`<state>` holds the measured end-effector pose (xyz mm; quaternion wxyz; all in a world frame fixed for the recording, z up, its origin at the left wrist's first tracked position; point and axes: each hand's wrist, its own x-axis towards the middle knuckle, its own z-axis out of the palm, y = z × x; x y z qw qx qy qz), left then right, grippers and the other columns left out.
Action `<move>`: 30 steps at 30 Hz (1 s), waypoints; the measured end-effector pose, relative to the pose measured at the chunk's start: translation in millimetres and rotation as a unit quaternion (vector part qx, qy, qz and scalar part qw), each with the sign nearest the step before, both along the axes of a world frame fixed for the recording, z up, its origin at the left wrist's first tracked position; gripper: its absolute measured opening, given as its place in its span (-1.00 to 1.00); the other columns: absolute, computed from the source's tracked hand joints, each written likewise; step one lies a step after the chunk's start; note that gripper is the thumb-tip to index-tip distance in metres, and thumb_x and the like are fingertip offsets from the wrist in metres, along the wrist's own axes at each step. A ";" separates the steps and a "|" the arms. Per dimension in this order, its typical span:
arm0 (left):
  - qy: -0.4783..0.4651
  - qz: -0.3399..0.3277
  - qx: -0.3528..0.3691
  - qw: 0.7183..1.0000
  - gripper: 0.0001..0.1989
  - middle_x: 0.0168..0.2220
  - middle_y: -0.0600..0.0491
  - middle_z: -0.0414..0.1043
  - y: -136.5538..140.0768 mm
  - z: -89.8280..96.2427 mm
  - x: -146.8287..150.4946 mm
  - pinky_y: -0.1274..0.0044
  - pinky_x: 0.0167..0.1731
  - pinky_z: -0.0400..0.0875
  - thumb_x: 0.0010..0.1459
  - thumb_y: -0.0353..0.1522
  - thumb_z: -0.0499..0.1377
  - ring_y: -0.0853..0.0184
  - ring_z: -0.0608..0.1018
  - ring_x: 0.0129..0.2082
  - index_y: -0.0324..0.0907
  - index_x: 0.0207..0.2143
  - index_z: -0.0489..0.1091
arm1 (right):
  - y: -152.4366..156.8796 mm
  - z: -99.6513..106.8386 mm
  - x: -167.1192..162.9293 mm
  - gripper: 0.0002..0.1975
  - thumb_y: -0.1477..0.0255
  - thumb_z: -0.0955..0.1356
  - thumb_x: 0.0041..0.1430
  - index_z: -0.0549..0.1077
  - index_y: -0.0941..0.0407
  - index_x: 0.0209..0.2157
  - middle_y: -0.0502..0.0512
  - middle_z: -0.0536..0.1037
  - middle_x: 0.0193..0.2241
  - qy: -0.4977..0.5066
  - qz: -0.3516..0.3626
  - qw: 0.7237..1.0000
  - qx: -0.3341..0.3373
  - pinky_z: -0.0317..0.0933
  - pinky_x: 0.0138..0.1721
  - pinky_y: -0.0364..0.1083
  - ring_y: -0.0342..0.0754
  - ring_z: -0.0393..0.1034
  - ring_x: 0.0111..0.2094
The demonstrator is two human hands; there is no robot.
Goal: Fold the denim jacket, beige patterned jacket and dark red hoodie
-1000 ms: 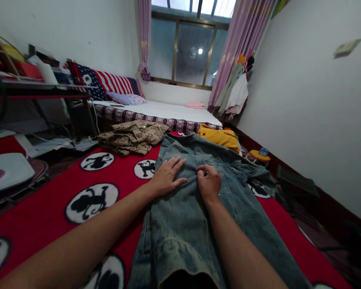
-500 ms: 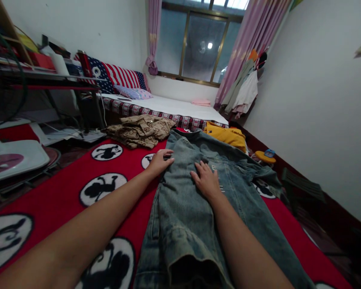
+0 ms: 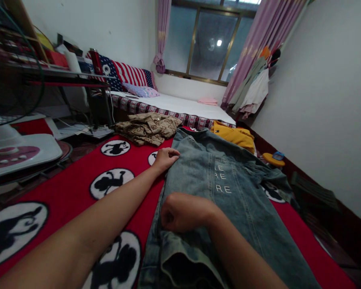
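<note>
A faded blue-green denim jacket (image 3: 243,200) lies back side up, pale stitched letters showing. One sleeve is folded in over the body, its open cuff (image 3: 186,251) facing me. At the jacket's left edge, near the shoulder, my left hand (image 3: 165,159) has its fingers and thumb closed on the fabric. Lower down, my right hand (image 3: 185,212) is curled into a fist on the folded sleeve just above the cuff. Its fingertips are tucked under and mostly hidden. Beneath the jacket is a red blanket (image 3: 150,196) with black figures in white ovals.
A crumpled brown patterned garment (image 3: 150,126) and a folded yellow garment (image 3: 234,134) lie beyond the jacket. At left are a fan base (image 3: 21,154) and a cluttered desk (image 3: 63,74). A white-covered bed (image 3: 180,104) runs below the window. At right stand a yellow stool (image 3: 273,159) and a dark chair (image 3: 314,190).
My right hand has moved from the jacket's middle down and left to the sleeve near the cuff, closing into a fist. The lettering is uncovered. My left hand's fingers have drawn together.
</note>
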<state>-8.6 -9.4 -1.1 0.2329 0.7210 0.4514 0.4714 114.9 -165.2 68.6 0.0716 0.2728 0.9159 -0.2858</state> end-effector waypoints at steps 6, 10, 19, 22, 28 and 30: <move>0.102 0.034 0.117 0.987 -0.79 -0.11 -0.09 0.44 -14.8 19.3 12.4 0.28 0.05 0.36 -0.02 -0.50 0.19 0.14 0.46 -0.03 -0.20 -0.31 0.58 | 7.3 -2.2 4.6 -0.88 0.46 0.38 0.06 0.49 0.21 -0.51 -0.09 0.43 -0.64 0.047 -0.046 0.990 -0.121 0.10 -0.54 -0.28 -0.27 0.29 -0.61; 0.150 -0.082 0.147 0.974 -0.67 0.12 -0.06 0.34 -24.0 21.7 32.1 0.28 0.19 0.25 0.19 -0.37 0.07 0.17 0.38 0.13 -0.15 -0.04 0.50 | 31.3 -12.1 31.0 -0.73 0.26 0.42 0.05 0.44 0.19 -0.51 -0.08 0.45 -0.63 0.197 -0.190 0.932 -0.237 0.17 -0.55 -0.25 -0.24 0.31 -0.64; 0.299 -0.159 0.084 0.937 -0.47 0.39 -0.05 -0.11 -33.5 -12.2 48.1 0.25 0.29 0.02 0.28 -0.14 0.01 0.06 0.06 0.35 -0.10 0.24 0.26 | 64.6 -32.8 88.9 -0.72 0.25 0.45 -0.07 0.48 0.16 -0.38 0.01 0.56 -0.51 0.524 -0.465 0.706 -0.102 0.27 -0.51 -0.23 -0.20 0.42 -0.55; 0.312 -0.142 0.087 0.935 -0.48 0.40 -0.03 -0.13 -37.6 -9.9 49.9 0.24 0.28 0.03 0.29 -0.10 -0.02 0.06 0.06 0.35 -0.04 0.25 0.24 | 73.2 -26.3 125.8 -0.76 0.35 0.36 0.01 0.48 0.15 -0.26 0.06 0.60 -0.41 0.496 -0.598 0.629 0.036 0.34 -0.48 -0.19 -0.15 0.47 -0.51; 0.326 -0.114 0.108 0.932 -0.49 0.39 -0.06 -0.11 -42.1 -11.5 54.8 0.26 0.29 0.02 0.30 -0.13 -0.01 0.07 0.06 0.35 -0.06 0.23 0.27 | 80.5 -11.5 252.7 -0.68 0.51 0.28 0.02 0.50 0.20 -0.17 0.24 0.59 -0.18 0.209 -0.769 0.547 0.254 0.37 -0.17 -0.06 0.05 0.52 -0.18; 0.324 -0.107 0.114 0.933 -0.50 0.39 -0.05 -0.10 -43.7 -12.2 55.3 0.25 0.29 0.02 0.30 -0.13 0.00 0.07 0.06 0.35 -0.06 0.23 0.27 | 83.6 -6.5 285.3 -0.69 0.53 0.29 0.01 0.52 0.21 -0.18 0.32 0.56 -0.11 0.133 -0.787 0.532 0.281 0.29 -0.01 0.01 0.14 0.44 -0.01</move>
